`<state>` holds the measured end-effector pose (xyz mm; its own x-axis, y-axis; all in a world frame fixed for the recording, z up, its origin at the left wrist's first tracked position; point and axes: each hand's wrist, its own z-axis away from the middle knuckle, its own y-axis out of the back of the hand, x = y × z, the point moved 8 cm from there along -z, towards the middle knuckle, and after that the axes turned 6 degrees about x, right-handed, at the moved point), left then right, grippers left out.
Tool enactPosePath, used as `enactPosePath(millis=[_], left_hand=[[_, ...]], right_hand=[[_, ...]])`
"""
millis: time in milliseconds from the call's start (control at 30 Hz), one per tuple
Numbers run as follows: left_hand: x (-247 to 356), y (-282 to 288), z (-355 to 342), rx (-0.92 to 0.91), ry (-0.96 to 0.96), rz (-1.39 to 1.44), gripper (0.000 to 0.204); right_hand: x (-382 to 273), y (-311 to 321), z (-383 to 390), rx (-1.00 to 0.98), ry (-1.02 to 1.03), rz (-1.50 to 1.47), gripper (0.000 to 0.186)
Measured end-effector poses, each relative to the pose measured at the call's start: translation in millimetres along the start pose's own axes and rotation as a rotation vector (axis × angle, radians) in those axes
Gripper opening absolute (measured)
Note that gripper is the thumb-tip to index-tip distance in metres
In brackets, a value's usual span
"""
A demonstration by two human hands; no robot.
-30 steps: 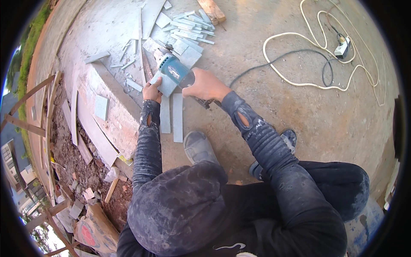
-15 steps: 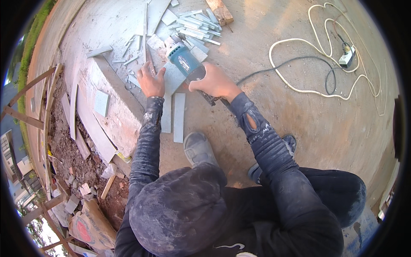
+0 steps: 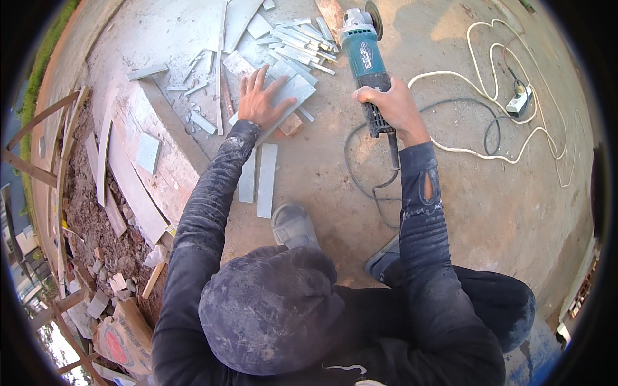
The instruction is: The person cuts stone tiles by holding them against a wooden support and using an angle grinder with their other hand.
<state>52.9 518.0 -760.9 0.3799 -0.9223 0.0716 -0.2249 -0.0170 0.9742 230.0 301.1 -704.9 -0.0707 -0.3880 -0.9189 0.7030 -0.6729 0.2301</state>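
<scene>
My right hand (image 3: 393, 106) grips a teal and black angle grinder (image 3: 365, 58) by its rear body, out to the right of the stone pieces. Its round disc (image 3: 373, 20) faces right at the top, and a black cord leaves its back end. With fingers spread, my left hand (image 3: 262, 100) lies over a grey stone tile (image 3: 297, 90). That tile rests by a reddish block (image 3: 291, 124). Beyond it lies a heap of narrow cut stone strips (image 3: 299, 45). Two longer strips (image 3: 266, 180) lie on the ground nearer my foot.
A pale cable (image 3: 473, 148) loops over the ground at the right, with a white socket box (image 3: 519, 101) on it. To the left stands a concrete ledge (image 3: 174, 122) with a small tile (image 3: 149, 153). Rubble, boards and a paper sack (image 3: 123, 334) lie beyond that.
The grinder has moved right and away from the tile, held now in my right hand alone. My left hand has shifted right onto the tile, its fingers spreading.
</scene>
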Motion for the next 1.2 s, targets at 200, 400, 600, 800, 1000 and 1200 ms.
enactPosePath(millis=[200,400,600,800,1000,1200], left_hand=[[-3,-1,-3,-0.007,0.019,0.037,0.066],[-1,20,16,0.181,0.171,-0.014,0.072],[-72,14,86,0.181,0.783,0.277,0.082],[-101,-27,124,0.130,1.139,0.912,0.055],[-86,-34,130,0.128,1.286,1.198,0.033],[-90,-31,128,0.071,1.274,1.124,0.037]], right_hand=[[-3,-4,4,0.000,0.026,-0.025,0.040],[-4,-31,13,-0.114,-0.034,0.026,0.050],[2,-73,14,-0.121,0.101,0.127,0.051],[13,-128,23,-0.194,0.063,0.251,0.064],[18,-151,24,-0.214,0.061,0.218,0.062],[17,-157,20,-0.176,0.069,0.167,0.061]])
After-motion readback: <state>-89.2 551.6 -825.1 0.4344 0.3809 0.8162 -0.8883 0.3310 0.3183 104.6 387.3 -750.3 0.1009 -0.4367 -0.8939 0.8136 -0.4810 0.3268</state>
